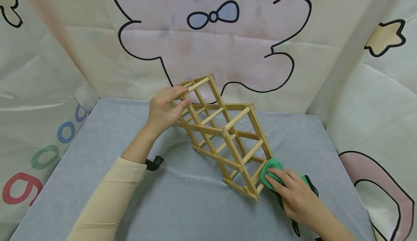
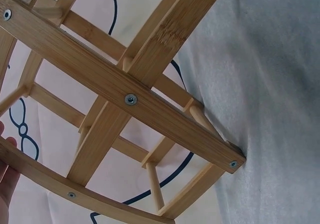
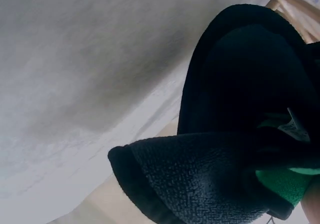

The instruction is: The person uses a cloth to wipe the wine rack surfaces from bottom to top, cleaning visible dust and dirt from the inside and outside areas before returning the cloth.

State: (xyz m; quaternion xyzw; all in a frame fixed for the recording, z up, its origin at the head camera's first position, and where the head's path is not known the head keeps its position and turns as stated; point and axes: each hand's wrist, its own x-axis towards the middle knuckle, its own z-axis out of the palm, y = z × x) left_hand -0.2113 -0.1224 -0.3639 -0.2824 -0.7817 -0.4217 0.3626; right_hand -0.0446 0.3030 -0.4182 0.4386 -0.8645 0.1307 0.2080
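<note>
A wooden lattice wine rack (image 1: pixel 224 131) stands tilted over the table, its lower right end down near the surface. Its slats (image 2: pixel 100 79) and screw heads fill much of the left wrist view. My left hand (image 1: pixel 166 107) grips the rack's upper left end, thumb and fingers about a rail. At the lower right end, my right hand (image 1: pixel 294 194) holds a bunched cloth (image 1: pixel 272 168), green on one face, against the rack's corner. The cloth's dark grey face (image 3: pixel 200 179) and black edging hang loose in the right wrist view, where most of that hand is hidden.
A pale blue cover lies over the table (image 1: pixel 182 212). Behind it rises a printed fabric backdrop (image 1: pixel 215 45), with similar side walls left and right. A black piece (image 1: pixel 154 163) sits by the left wrist.
</note>
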